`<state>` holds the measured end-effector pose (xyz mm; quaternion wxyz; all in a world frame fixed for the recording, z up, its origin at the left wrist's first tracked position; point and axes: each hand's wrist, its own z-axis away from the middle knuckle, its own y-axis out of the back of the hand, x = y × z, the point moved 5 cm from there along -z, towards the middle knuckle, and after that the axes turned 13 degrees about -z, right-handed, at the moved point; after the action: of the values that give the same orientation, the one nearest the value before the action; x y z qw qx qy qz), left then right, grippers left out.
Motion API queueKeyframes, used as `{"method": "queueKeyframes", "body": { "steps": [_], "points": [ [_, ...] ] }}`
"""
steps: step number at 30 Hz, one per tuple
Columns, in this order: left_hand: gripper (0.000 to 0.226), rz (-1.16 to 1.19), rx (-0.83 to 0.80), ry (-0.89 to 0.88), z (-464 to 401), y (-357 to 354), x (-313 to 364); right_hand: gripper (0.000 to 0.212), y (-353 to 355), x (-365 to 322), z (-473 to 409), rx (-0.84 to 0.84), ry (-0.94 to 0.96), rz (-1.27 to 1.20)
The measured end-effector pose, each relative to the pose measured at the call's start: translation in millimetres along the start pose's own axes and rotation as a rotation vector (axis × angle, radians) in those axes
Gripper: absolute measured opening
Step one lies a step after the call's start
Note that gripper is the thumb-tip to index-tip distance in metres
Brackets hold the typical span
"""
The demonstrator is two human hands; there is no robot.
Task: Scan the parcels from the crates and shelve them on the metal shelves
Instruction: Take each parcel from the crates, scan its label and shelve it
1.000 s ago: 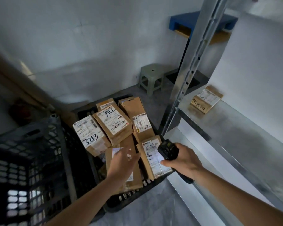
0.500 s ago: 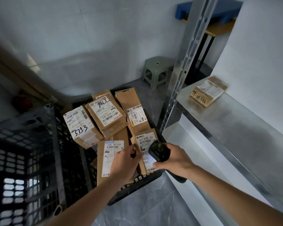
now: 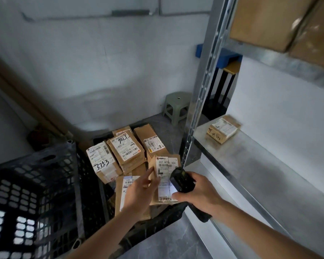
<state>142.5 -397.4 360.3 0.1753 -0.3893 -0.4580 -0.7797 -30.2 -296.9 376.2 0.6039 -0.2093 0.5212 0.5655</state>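
Note:
A black plastic crate (image 3: 158, 219) on the floor holds several brown cardboard parcels with white labels. My left hand (image 3: 140, 191) grips the left edge of one parcel (image 3: 165, 176), labelled 507 N70 A34, and tilts it up from the crate. My right hand (image 3: 196, 193) holds a black handheld scanner (image 3: 180, 181) right against that parcel's label, where a pale light falls. Other parcels lie behind, one marked 3753 (image 3: 101, 162) and one marked 98LL (image 3: 125, 148). One small parcel (image 3: 223, 128) sits on the metal shelf (image 3: 269, 165) to the right.
A second black crate (image 3: 32, 199) stands at the left, close to me. The shelf's perforated metal upright (image 3: 204, 86) rises just right of the crates. Large cardboard boxes (image 3: 281, 21) sit on the upper shelf. A green stool (image 3: 176, 107) stands by the white wall.
My left hand has closed on the 507 parcel and tipped it up. The scanner has come down onto its label. My view has lifted, bringing the upper shelf in.

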Motion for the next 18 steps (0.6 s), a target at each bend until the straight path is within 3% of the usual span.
{"method": "queueKeyframes", "body": {
  "steps": [8,18],
  "points": [
    [0.051,-0.03,-0.032,-0.09,35.0,36.9,14.9,0.06,-2.5,-36.0,49.9,0.082,0.026,-0.028],
    [0.064,0.11,-0.208,-0.069,80.7,65.9,21.3,0.051,-20.2,-58.5,107.7,0.138,0.025,-0.036]
  ]
}}
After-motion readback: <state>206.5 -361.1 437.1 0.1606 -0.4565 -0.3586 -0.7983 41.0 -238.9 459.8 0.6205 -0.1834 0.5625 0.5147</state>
